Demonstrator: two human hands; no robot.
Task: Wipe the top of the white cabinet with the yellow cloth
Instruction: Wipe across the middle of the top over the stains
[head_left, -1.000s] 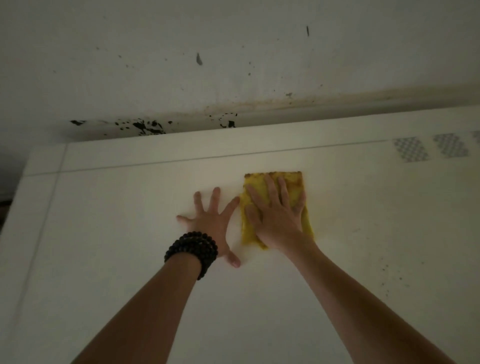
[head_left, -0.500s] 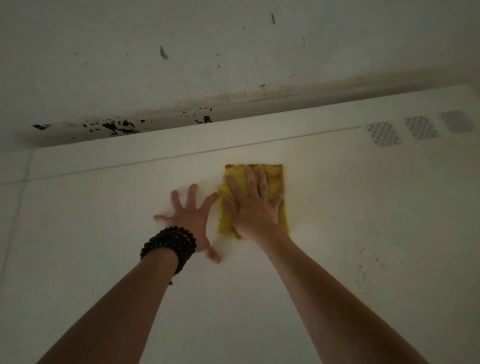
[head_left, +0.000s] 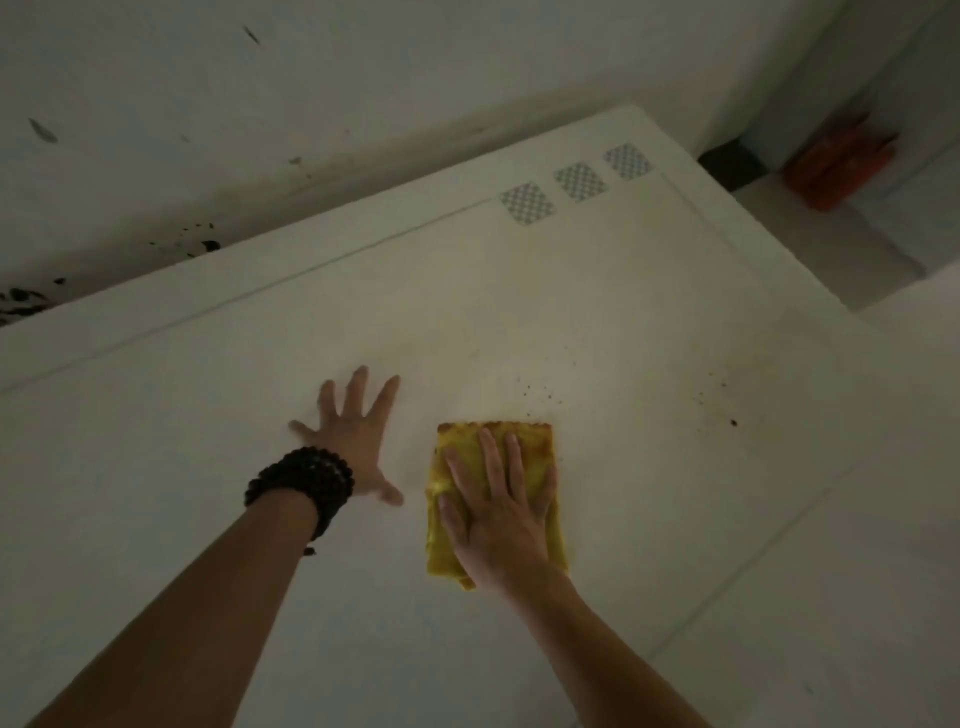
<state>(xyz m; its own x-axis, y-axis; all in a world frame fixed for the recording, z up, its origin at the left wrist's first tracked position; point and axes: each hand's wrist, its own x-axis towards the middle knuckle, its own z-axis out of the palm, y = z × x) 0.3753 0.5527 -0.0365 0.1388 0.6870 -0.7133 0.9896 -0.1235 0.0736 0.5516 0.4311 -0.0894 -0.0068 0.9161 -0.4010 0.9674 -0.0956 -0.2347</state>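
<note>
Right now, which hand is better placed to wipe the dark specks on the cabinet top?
The right hand. It already presses flat on the yellow cloth, and the dark specks lie just beyond the cloth's far edge. The left hand rests bare on the cabinet top, away from the specks.

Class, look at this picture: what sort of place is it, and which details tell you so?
Probably a dim, poorly kept room in a home: a stained, flaking white wall behind a flat white cabinet top, wiped with a folded yellow cloth under the right hand.
</note>
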